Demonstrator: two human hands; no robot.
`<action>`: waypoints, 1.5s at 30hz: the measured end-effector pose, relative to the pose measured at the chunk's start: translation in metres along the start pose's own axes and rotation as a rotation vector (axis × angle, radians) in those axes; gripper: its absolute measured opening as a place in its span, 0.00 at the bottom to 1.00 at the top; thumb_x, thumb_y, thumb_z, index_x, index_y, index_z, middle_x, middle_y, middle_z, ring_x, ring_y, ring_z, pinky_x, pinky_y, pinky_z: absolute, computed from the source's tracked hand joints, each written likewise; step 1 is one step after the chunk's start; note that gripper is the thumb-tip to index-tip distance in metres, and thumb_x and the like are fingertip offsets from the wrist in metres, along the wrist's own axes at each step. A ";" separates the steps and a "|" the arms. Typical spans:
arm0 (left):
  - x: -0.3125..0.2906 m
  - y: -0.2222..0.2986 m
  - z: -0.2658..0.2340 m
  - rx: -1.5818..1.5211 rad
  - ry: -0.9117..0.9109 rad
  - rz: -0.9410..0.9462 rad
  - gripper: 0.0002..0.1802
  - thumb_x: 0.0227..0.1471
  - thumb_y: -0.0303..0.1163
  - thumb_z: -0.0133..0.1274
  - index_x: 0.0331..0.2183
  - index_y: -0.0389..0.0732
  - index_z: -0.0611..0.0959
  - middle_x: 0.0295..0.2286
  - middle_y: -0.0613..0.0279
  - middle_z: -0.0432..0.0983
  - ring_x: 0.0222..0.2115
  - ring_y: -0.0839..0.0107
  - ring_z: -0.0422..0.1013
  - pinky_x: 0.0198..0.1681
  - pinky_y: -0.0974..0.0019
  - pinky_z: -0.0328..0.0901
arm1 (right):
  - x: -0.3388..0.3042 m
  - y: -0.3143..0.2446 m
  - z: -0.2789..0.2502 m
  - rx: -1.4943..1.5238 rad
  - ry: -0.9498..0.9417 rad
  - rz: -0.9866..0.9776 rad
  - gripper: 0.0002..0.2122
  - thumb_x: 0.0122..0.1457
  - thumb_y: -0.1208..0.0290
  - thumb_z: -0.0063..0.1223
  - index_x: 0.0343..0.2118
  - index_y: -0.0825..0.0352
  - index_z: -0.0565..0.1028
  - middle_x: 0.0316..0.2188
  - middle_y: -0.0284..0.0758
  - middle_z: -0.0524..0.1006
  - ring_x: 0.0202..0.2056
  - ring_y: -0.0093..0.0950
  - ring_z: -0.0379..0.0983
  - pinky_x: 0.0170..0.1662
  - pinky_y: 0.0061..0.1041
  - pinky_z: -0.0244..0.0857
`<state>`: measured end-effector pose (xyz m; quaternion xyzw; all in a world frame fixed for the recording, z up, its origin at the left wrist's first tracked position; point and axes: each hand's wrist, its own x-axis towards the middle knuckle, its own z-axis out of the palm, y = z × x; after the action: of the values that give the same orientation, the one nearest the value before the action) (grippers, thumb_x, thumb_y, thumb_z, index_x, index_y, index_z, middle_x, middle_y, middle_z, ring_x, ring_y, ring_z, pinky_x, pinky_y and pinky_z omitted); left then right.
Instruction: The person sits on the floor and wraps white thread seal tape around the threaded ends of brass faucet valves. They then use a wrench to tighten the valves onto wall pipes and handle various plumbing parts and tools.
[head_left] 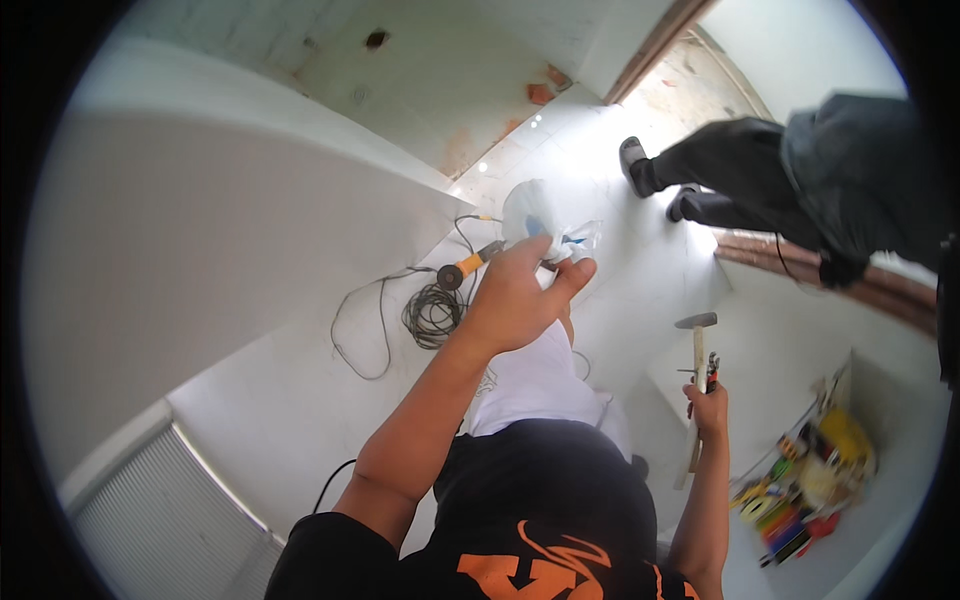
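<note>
"Pale, glossy floor [640,280] underfoot — what's in hand?"

"Carrying step, I'd judge: left hand [514,302] pinching the translucent bag [527,210] above the floor, right hand [709,411] clasping the hammer [698,346] plus a red-gripped tool [712,374]."

"Next move?"

"Calls for keeping both holds steady — the bag's bluish contents are unclear, that tool half hidden by the hand."

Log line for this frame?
left hand: pinching plastic bag | right hand: holding hammer, red-black tool | nearby: angle grinder, coiled cable
</note>
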<state>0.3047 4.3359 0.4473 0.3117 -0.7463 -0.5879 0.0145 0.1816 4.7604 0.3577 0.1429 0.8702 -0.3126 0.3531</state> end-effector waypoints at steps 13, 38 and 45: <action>0.191 0.018 -0.070 -0.102 0.362 -0.237 0.24 0.58 0.48 0.60 0.31 0.32 0.79 0.26 0.48 0.77 0.27 0.60 0.73 0.33 0.59 0.67 | 0.198 -0.406 0.142 -0.357 -0.465 -0.330 0.13 0.50 0.70 0.63 0.35 0.73 0.75 0.17 0.31 0.74 0.17 0.21 0.69 0.22 0.25 0.63; 0.436 -0.189 -0.266 -0.510 0.968 -0.899 0.33 0.57 0.53 0.57 0.44 0.27 0.80 0.34 0.39 0.81 0.39 0.47 0.79 0.44 0.53 0.70 | 0.320 -0.896 0.582 -1.543 -0.775 -0.984 0.23 0.44 0.58 0.64 0.38 0.73 0.80 0.34 0.54 0.81 0.40 0.51 0.79 0.45 0.41 0.72; 0.428 -0.244 -0.282 -0.685 1.124 -1.041 0.29 0.58 0.52 0.55 0.40 0.30 0.81 0.36 0.36 0.79 0.40 0.41 0.76 0.45 0.50 0.68 | 0.285 -0.906 0.727 -1.947 -0.752 -1.139 0.23 0.45 0.59 0.63 0.40 0.73 0.79 0.34 0.50 0.82 0.38 0.46 0.81 0.44 0.38 0.74</action>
<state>0.1790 3.8569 0.1706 0.8413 -0.1689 -0.4708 0.2050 -0.0641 3.6076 0.1556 -0.6936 0.5217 0.3459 0.3565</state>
